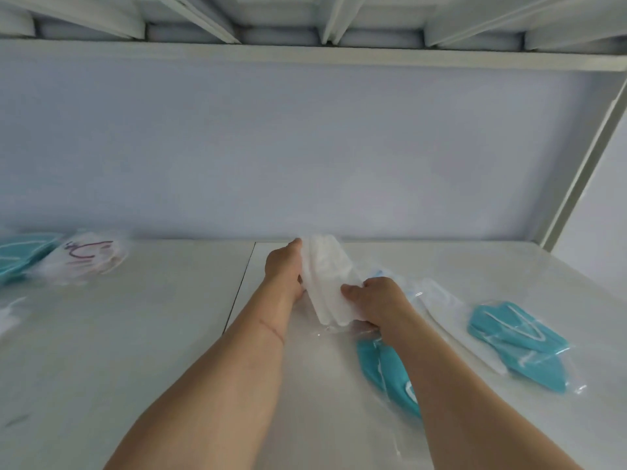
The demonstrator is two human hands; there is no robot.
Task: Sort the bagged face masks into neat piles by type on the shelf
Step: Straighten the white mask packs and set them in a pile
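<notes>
white, soft and slightly crumpled, the bagged white mask [327,279] sits between both hands, lifted just above the shelf [135,334] near the back wall. the left hand [284,269] is curled round its far left edge, thumb up top, fingers tucked underneath and out of sight. the right hand [376,300] closes on the near right corner, thumb pressed flat on the white face, the rest of its fingers hidden below the bag. both forearms reach in bare from the bottom edge, the left one fairly straight, the right angling in from the right.

just under the right wrist lies a teal bagged mask [383,374], partly covered by that forearm. further right of the right hand, a second teal bagged mask [515,344] rests in clear plastic, with a pale bagged one [441,307] between it and the hand, hard to make out against the shelf.

well off to the left of the left hand, a blurred clear bag with purple loops [84,257] lies beside a teal pile [20,257] cut off by the frame edge. another whitish scrap at the far left edge is too smeared to identify.
</notes>
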